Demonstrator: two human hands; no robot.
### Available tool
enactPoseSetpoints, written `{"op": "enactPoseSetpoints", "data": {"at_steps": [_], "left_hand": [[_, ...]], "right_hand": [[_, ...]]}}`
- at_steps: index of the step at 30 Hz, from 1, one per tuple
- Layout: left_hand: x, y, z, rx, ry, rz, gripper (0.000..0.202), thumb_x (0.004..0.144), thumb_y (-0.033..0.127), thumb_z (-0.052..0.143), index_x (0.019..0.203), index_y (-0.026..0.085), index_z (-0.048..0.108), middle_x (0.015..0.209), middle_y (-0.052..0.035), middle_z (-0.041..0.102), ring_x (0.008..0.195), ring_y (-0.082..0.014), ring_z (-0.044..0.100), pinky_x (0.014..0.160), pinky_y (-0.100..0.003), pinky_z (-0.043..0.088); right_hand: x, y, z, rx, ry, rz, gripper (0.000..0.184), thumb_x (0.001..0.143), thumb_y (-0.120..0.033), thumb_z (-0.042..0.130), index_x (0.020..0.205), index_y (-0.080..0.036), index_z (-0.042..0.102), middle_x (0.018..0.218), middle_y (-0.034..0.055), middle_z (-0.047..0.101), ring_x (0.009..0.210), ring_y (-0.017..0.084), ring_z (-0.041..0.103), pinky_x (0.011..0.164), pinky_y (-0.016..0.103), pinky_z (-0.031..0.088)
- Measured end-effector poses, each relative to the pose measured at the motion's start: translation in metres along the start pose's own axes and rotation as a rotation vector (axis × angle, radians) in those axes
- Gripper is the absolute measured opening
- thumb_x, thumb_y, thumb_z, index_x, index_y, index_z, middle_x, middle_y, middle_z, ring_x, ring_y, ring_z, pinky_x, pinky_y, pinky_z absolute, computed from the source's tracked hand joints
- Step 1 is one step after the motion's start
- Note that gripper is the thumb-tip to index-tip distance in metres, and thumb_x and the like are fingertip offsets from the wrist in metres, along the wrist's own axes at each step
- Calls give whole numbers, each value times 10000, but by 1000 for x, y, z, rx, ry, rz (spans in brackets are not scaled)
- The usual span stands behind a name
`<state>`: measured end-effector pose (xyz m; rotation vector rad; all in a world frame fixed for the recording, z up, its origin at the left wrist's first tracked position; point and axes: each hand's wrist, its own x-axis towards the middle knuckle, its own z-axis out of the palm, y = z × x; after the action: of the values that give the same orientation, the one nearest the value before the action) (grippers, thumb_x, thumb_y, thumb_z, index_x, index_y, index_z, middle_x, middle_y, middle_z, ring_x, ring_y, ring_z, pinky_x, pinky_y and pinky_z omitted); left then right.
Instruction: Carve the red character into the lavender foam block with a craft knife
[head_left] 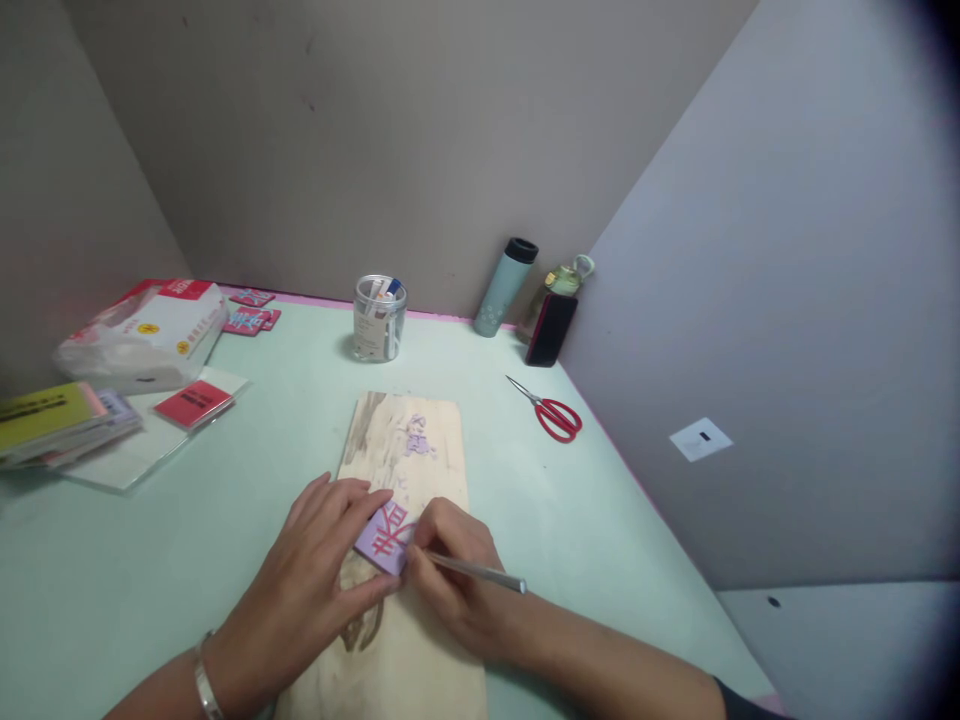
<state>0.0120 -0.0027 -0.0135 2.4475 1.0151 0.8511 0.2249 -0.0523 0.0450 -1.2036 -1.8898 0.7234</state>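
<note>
A small purple block (384, 538) with a red carved figure lies on a wooden board (409, 640) at the near middle of the table. My left hand (319, 565) rests on the block's left side, fingers curled over its edge and pinning it down. My right hand (450, 580) pinches a thin silver carving tool (480, 573), its tip at the block's right edge. Purple shavings (417, 440) lie farther up the board.
Red-handled scissors (553, 412) lie to the right. At the back stand a clear jar (379, 318), a teal flask (504, 286) and a dark phone (551, 328). Left: a tissue pack (150, 330), a red card (193, 403), stacked books (52, 420).
</note>
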Motion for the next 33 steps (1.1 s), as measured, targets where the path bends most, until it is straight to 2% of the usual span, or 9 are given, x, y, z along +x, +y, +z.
{"op": "enactPoseSetpoints", "data": {"at_steps": [6,14,20,26,29,33], "left_hand": [[0,2,-5,26,-2,22,601,934,469,712,1455,302,465,1294,-66,619,1261,-314,581,1205,-625,334],[3,-3,-18,82,-5,35,429,931,450,710,1293,300,536,1222,-43,651,1292,-311,577,1227,-596,284],[0,-3,-17,44,12,71,476,842,479,808,1153,266,518,1290,-79,611,1341,-334,536,1232,-602,251],[0,-5,-16,55,-45,99,291,924,393,733,997,259,486,1322,-81,619,1428,-312,473,1236,-593,247],[2,-6,-16,61,-76,137,236,955,384,695,961,262,492,1306,-59,656,1411,-306,500,1224,-605,273],[3,-4,-16,23,-67,99,238,948,421,699,958,261,523,1266,-50,683,1377,-322,533,1207,-626,303]], "right_hand": [[0,0,1,-6,18,3,147,945,-154,504,818,-216,461,750,-22,517,636,119,445,618,263,348],[1,3,2,-10,71,59,176,946,-187,503,782,-223,450,724,-17,506,634,131,446,602,272,339],[-2,11,8,46,141,106,181,923,-195,559,762,-216,480,686,-34,496,595,115,419,571,256,312],[-1,15,11,154,182,173,195,901,-222,598,743,-214,484,654,-45,499,580,110,425,557,241,334],[-1,15,10,190,183,211,193,896,-234,596,745,-215,477,654,-43,505,589,115,439,565,242,348],[-1,16,11,205,200,234,208,892,-251,609,737,-216,476,638,-47,497,579,114,430,556,239,341]]}}
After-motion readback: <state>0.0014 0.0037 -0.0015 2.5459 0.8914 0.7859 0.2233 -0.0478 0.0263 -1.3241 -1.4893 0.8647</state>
